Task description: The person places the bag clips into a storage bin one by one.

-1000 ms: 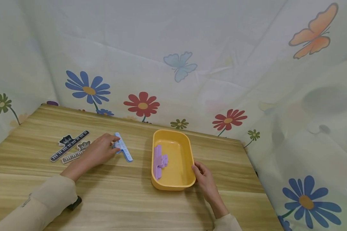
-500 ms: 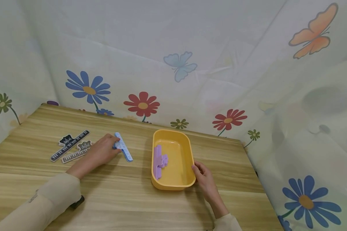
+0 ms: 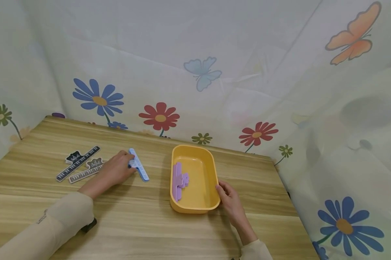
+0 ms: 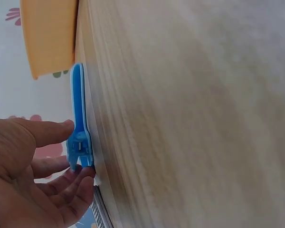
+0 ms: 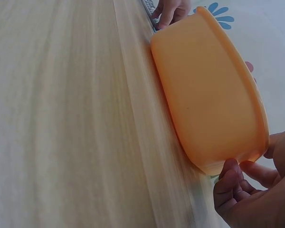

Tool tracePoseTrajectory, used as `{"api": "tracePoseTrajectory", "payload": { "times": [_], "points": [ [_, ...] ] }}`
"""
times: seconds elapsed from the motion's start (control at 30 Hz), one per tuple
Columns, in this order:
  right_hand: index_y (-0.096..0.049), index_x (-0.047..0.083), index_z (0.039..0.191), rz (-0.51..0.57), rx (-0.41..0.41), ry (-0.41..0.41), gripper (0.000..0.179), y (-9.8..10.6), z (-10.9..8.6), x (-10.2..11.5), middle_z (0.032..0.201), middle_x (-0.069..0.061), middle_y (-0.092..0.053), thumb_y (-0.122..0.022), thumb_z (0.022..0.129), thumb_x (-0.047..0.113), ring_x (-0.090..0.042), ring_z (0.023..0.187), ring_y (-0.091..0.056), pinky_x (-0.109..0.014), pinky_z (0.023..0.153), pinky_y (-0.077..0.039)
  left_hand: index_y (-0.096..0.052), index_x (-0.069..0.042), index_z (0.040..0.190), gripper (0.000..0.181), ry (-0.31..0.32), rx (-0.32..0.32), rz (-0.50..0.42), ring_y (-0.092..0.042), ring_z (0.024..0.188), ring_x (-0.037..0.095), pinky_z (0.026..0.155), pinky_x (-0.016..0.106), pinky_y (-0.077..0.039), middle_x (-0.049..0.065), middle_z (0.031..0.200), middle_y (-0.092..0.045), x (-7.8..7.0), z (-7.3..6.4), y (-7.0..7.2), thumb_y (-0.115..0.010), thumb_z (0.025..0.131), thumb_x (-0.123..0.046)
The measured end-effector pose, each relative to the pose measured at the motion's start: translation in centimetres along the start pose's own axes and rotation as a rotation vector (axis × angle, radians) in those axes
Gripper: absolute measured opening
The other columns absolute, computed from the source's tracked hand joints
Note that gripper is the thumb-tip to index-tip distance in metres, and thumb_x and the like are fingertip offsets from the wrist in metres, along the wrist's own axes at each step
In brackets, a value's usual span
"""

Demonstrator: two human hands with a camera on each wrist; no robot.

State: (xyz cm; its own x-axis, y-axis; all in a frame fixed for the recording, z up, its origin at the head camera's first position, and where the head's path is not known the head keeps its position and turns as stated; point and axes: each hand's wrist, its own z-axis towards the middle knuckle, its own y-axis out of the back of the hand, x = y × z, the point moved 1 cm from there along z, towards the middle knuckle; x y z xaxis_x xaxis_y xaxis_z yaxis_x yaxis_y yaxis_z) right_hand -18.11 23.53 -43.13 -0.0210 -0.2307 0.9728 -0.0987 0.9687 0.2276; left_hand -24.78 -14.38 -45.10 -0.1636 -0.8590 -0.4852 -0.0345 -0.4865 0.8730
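Note:
On the left half of the wooden table, my left hand (image 3: 116,168) pinches the clip end of a blue clip (image 3: 139,167) printed with piano keys. The left wrist view has the thumb and fingers at the spring end of this blue clip (image 4: 79,107), which stays low against the tabletop. My right hand (image 3: 233,206) grips the right wall of a yellow plastic bin (image 3: 199,189), thumb over the rim. From the right wrist, fingers of that hand (image 5: 263,197) show against the bin's outer side (image 5: 209,95). A purple clip (image 3: 177,182) lies inside along the left wall.
A black piano-key clip (image 3: 78,164) and a grey-and-white one (image 3: 86,174) lie to the left of my left hand, the latter partly behind it. A flowered cloth (image 3: 150,72) hangs behind the table (image 3: 143,224) and at its sides.
My left hand has moved slightly right and its fingers have closed in on the blue clip. The right hand and the bin hold their place.

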Motion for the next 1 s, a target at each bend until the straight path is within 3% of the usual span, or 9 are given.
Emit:
{"api": "tracePoseTrajectory", "payload": {
  "times": [0.73, 1.0],
  "points": [
    [-0.047, -0.006, 0.13, 0.002, 0.009, -0.012, 0.037, 0.04, 0.03, 0.0, 0.117, -0.03, -0.053, -0.046, 0.099, 0.014, -0.045, 0.1, -0.054, -0.045, 0.074, -0.052, -0.05, 0.01, 0.126, 0.053, -0.001, 0.005, 0.016, -0.051, 0.105, 0.041, 0.087, 0.055, -0.041, 0.029, 0.118, -0.051, 0.17, 0.37, -0.19, -0.068, 0.084, -0.017],
    [-0.047, -0.005, 0.13, -0.012, 0.01, -0.015, 0.038, 0.03, -0.05, 0.11, 0.115, -0.03, -0.054, -0.046, 0.099, 0.016, -0.045, 0.098, -0.054, -0.043, 0.072, -0.053, -0.056, 0.007, 0.122, 0.047, -0.03, -0.057, 0.004, -0.046, 0.11, 0.045, 0.088, 0.058, -0.039, 0.029, 0.118, -0.053, -0.05, 0.3, 0.09, -0.068, 0.084, -0.018]
  ]
}}
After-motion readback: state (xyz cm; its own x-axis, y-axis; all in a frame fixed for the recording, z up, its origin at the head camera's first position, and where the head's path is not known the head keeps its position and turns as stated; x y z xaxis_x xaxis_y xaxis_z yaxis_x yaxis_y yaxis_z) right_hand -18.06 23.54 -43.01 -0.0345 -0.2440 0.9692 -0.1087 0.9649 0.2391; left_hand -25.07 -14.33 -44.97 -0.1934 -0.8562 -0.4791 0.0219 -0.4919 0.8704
